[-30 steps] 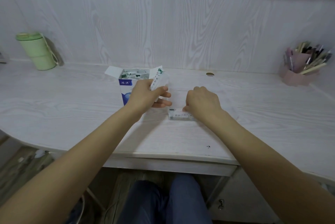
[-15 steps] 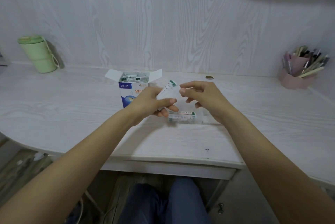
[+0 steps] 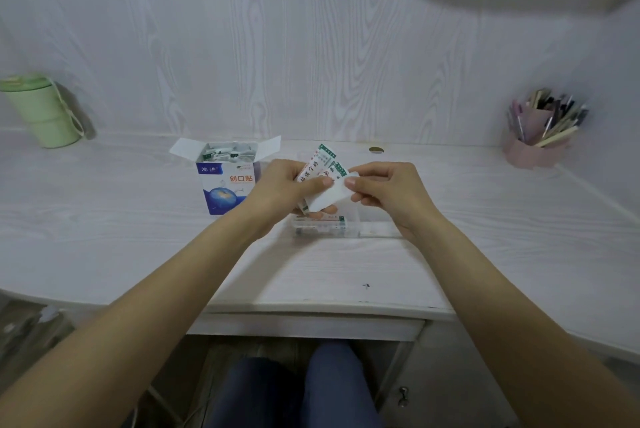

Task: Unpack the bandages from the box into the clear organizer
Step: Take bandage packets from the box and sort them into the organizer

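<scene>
White bandages [image 3: 320, 173] are fanned just above the clear organizer [image 3: 323, 226], gripped by the left hand [image 3: 287, 190]; right hand [image 3: 384, 192] fingers pinch one wrapper. Left of the organizer stands the open box [image 3: 227, 181] on the desk [image 3: 104, 237].

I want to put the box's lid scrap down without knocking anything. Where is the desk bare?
Bare desk lies between the green cup and the box, between the organizer and the pen holder, and along the near edge under the forearms. It is crowded around the box, organizer and both hands holding bandages.
</scene>
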Motion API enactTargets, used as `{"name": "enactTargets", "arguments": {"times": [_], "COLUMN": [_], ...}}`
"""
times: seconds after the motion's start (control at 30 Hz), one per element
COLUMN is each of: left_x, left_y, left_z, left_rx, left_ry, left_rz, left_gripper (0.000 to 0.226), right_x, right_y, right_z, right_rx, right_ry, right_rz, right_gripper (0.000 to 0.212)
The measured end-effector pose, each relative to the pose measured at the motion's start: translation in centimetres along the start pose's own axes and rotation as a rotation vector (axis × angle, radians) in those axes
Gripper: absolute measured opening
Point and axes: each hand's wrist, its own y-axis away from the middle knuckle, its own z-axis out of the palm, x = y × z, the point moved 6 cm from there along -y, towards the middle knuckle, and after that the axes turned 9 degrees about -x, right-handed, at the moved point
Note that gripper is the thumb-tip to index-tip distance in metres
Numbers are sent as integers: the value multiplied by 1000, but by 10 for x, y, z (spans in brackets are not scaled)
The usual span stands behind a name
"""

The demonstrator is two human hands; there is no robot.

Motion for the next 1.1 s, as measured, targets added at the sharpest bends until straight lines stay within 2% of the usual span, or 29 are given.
{"name": "enactTargets", "arguments": {"times": [0.1, 0.33, 0.43, 0.53, 0.67, 0.8, 1.0, 1.1], "left_x": [3, 2, -1, -1, 2, 3, 2, 1], "left_y": [-3, -12, -15, -17, -21, -23, -23, -22], "left_z": [6, 9, 7, 9, 18, 22, 20, 10], "left_rx": [14, 56, 88, 105, 109, 104, 111, 154], "left_ry": [5, 13, 3, -49, -176, -205, -190, -162], "left_rz": [13, 11, 0, 15, 64, 75, 87, 103], "left_gripper": [5, 11, 13, 4, 10, 14, 8, 3], "right_x": [1, 5, 7, 8, 7, 9, 15, 15], "right_y": [2, 7, 10, 13, 15, 14, 11, 8], "right_z": [-7, -26, -35, -38, -37, -44, -46, -44], "right_rx": [14, 91, 85, 66, 90, 134, 116, 111], "right_ry": [-31, -85, -182, -187, -88, -169, -334, -299], "right_rz": [4, 8, 21, 36, 63, 74, 52, 34], "right_gripper": [8, 2, 15, 14, 7, 7, 13, 14]}}
